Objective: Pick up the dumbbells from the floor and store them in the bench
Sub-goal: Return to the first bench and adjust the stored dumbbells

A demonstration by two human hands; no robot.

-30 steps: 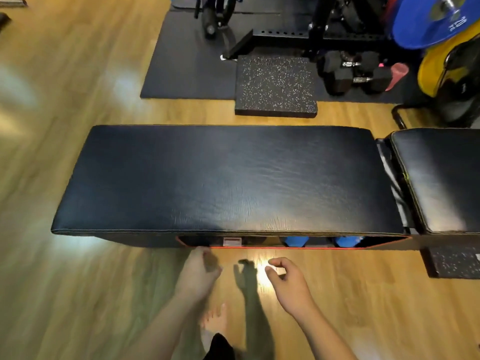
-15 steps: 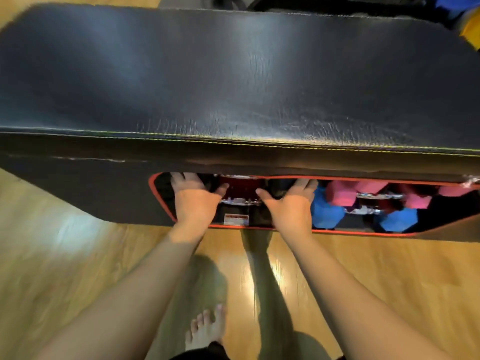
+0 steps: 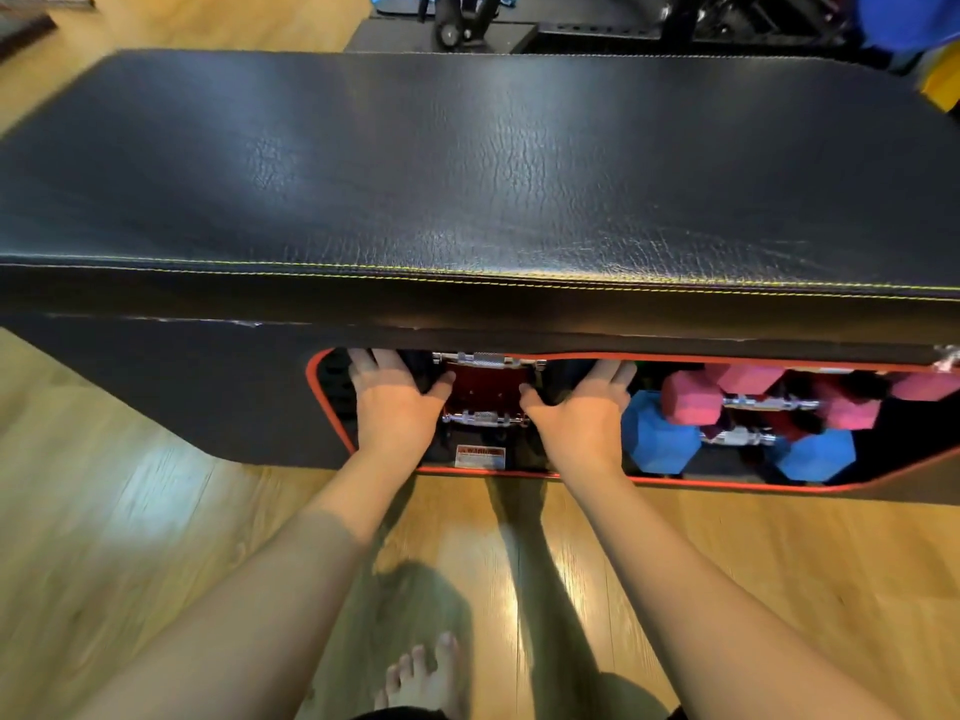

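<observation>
Under the black bench (image 3: 467,163), pink and blue dumbbells (image 3: 670,423) sit in its opening, where the left hand (image 3: 395,402) and right hand (image 3: 582,413) reach in, fingertips hidden, grip impossible to tell.

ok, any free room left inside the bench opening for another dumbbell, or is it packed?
Right half is crowded: pink dumbbells stacked over blue dumbbells. Left hand and right hand fill the left part, each pressed on an end of a chrome-handled dumbbell. One dark gap shows at the far right, past the blue one; its depth is unclear.
</observation>
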